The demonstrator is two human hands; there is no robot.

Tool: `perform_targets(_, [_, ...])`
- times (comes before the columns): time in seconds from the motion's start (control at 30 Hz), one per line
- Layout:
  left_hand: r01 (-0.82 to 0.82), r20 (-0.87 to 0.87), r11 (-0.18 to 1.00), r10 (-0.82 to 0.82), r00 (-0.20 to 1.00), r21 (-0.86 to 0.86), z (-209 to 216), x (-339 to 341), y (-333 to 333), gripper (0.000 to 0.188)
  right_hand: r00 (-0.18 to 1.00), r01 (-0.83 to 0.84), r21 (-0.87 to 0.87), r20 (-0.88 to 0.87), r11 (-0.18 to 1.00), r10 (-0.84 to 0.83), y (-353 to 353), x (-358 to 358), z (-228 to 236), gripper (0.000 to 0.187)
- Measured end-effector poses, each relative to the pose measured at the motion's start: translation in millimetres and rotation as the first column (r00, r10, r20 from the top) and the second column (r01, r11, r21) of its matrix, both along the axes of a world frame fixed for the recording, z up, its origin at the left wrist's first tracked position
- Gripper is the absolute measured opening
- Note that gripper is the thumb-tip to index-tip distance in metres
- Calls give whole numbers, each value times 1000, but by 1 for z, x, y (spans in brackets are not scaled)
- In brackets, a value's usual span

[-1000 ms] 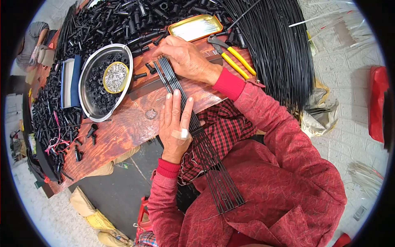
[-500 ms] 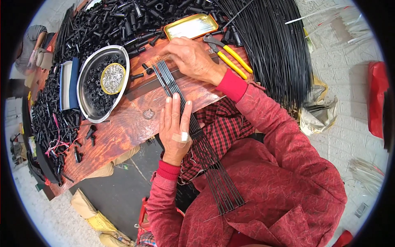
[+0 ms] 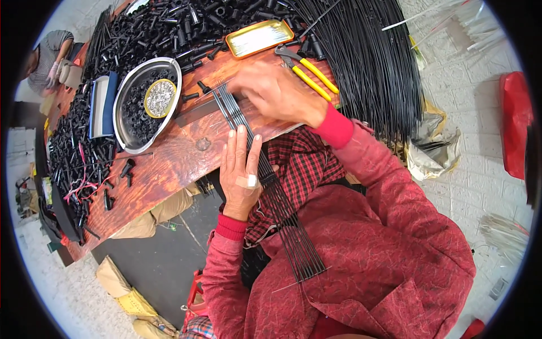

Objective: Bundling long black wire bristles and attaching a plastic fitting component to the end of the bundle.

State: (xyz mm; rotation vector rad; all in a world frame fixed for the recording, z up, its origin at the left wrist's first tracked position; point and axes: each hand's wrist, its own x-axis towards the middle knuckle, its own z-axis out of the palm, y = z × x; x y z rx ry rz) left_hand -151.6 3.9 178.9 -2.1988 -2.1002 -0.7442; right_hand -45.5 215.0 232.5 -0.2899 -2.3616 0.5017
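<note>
A flat row of thin black rods (image 3: 285,206), resembling umbrella ribs, runs from the table across a checked cloth (image 3: 302,164) to my lap. My left hand (image 3: 240,178), with a small plaster on its back, lies over them. Its fingers stretch along the row while the thumb shows at the other side, apparently underneath. Beside the rods' far ends is my right hand (image 3: 276,93), fingers bent and blurred by motion; I cannot make out what they hold. Under the rods passes a dark bar (image 3: 195,113). Yellow-handled pliers (image 3: 310,83) lie right of my right hand.
On the wooden table (image 3: 152,175) stand an oval metal tray (image 3: 120,113) of small black parts, a blue box (image 3: 111,101) and a yellow tin (image 3: 265,48) of thin pins. Black tubular parts (image 3: 180,31) heap behind. Long black rods (image 3: 372,62) hang right. Another person (image 3: 53,56) is far left.
My right hand has drawn slightly right and nearer, away from the rod ends, and is now blurred. My left hand stays on the rods. The whole view has shifted a little.
</note>
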Motion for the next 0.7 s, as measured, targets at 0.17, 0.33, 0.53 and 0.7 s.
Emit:
perform_targets(0.17, [23,-29,999,-22,999,26,-8,-8,4,60,889,-396,-250,137,884,437,-80,55,24,47])
perform_targets(0.33, [57,33,994,-61,998,88,1,-5,4,57,749,-482,-373,295,793,594,-124,81,44,50])
perform_targets(0.53, [52,24,987,-56,998,151,4,1,3,69,683,-560,-283,374,779,627,-140,92,46,52])
perform_targets(0.7, [47,-49,980,-38,998,195,-2,4,3,75,775,-496,-107,393,862,495,-165,102,23,28])
